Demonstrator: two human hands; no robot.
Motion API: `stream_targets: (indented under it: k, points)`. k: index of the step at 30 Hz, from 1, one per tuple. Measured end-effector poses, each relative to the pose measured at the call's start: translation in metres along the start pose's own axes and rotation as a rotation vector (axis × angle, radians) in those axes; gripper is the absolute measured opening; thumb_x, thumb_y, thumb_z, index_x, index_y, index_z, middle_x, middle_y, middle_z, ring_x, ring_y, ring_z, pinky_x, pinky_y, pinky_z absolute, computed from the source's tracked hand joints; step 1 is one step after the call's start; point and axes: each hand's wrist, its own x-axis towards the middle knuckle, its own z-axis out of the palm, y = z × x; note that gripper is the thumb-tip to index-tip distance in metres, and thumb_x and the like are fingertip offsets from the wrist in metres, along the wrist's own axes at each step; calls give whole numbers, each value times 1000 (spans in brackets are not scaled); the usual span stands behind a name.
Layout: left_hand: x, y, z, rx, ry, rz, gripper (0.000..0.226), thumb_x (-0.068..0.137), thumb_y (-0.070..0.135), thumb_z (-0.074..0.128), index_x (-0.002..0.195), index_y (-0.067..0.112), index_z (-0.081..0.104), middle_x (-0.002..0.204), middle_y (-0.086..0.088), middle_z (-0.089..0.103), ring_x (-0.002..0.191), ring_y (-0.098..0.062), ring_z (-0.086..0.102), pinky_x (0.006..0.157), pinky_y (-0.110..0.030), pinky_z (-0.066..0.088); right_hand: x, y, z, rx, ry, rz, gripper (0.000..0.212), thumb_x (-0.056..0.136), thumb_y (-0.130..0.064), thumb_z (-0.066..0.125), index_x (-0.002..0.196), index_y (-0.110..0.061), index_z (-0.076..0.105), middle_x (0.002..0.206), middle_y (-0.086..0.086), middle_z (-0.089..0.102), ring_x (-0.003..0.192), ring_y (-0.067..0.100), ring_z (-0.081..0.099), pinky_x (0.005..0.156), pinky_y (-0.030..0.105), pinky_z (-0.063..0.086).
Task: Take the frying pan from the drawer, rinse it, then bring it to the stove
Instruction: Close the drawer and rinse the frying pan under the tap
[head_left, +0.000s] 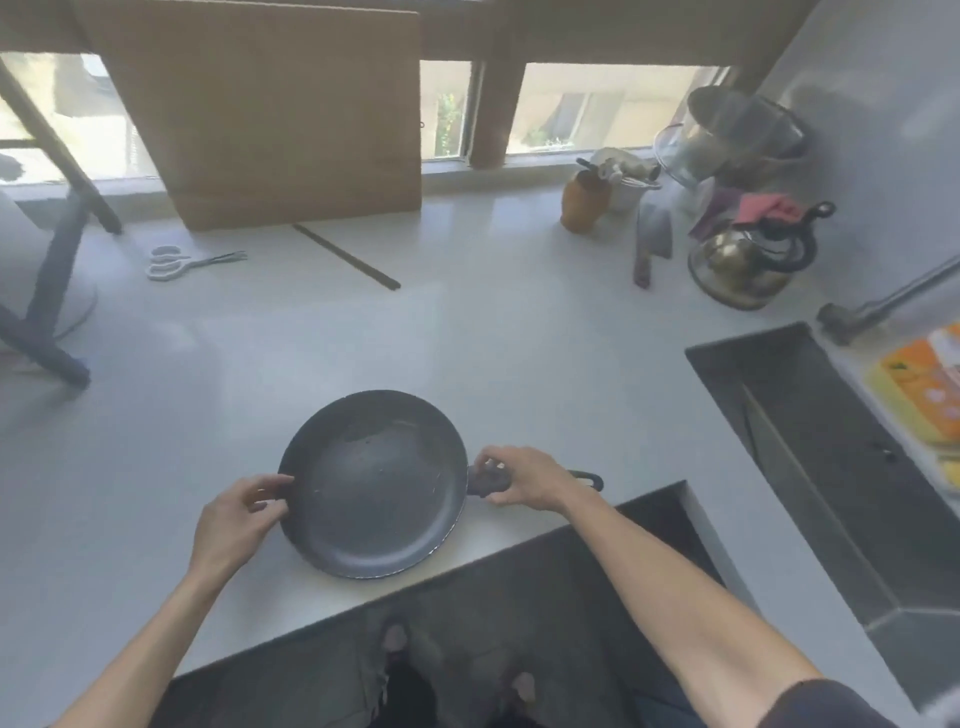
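A dark round frying pan (371, 483) rests flat on the white counter (467, 338), close to its front edge. Its black handle (587, 478) points right. My right hand (524, 478) is closed around the handle near the pan's body. My left hand (239, 519) holds the pan's left rim with thumb and fingers. The dark sink (810, 447) lies to the right, with a metal faucet (893, 301) above it.
Scissors (182, 261) and a thin dark strip (345, 255) lie at the back left. A brown board (280, 104) leans on the window. A kettle (748, 260), knife (649, 244), orange jar (584, 202) and glass jug (737, 135) crowd the back right. Yellow sponges (924, 395) sit beside the sink.
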Motion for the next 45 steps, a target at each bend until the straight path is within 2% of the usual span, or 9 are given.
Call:
stream_targets:
  k: [2,6,10,14,20,27,30,36,45]
  points:
    - [5,11,5,18,-19,37,32,78,1,65,98,25,72,102,-1,72,94,-19,66,87,-30,47,-15,9,-1,97,38,46,31,70,-30,70,97,-38,56,105,-8,65,97,14,59,78,30,44]
    - [25,57,21,64,-136,174,37,79,1,66,93,35,71,103,4,70,91,-16,65,73,-2,43,-57,40,-9,229,141,160,32,68,-34,69,97,-42,57,105,-12,64,99,9,58,85,30,45]
    - [50,134,66,178,-314,342,49,79,5,70,86,53,67,102,13,68,86,-11,68,78,-18,48,-111,88,-36,344,310,301,33,68,-32,71,97,-40,60,100,-17,64,98,6,58,85,27,44]
    - [55,236,147,235,-427,528,46,79,3,69,86,48,67,97,17,68,85,-12,68,73,1,42,-170,151,-64,436,496,416,33,65,-33,74,92,-45,60,103,-18,66,92,2,59,86,30,46]
    - [45,372,308,208,-591,730,42,77,2,68,82,43,72,96,18,67,86,2,65,79,-17,51,-254,275,-99,553,705,546,33,63,-32,74,87,-48,59,101,-23,67,101,-6,60,96,33,47]
    - [42,473,494,389,-666,821,44,78,10,65,82,54,65,88,23,64,82,-7,64,76,-27,48,-290,411,-114,649,812,676,31,67,-31,77,86,-46,58,99,-24,68,93,-2,61,84,26,47]
    - [49,487,562,515,-656,830,33,80,14,62,103,36,70,95,13,64,86,-9,61,77,-26,44,-279,460,-105,718,822,739,31,66,-30,78,86,-45,59,97,-28,66,94,-2,59,83,27,45]
    - [101,455,677,664,-652,840,38,78,19,60,110,39,66,97,8,69,98,-17,63,84,-34,49,-231,546,-64,796,787,811,31,65,-33,77,88,-45,59,96,-20,70,93,4,65,87,35,50]
    - [163,396,745,850,-765,737,45,80,4,57,120,25,64,113,-3,70,96,-22,65,90,-34,52,-158,577,-18,855,706,903,32,67,-26,78,89,-41,61,86,-19,67,85,6,62,72,28,44]
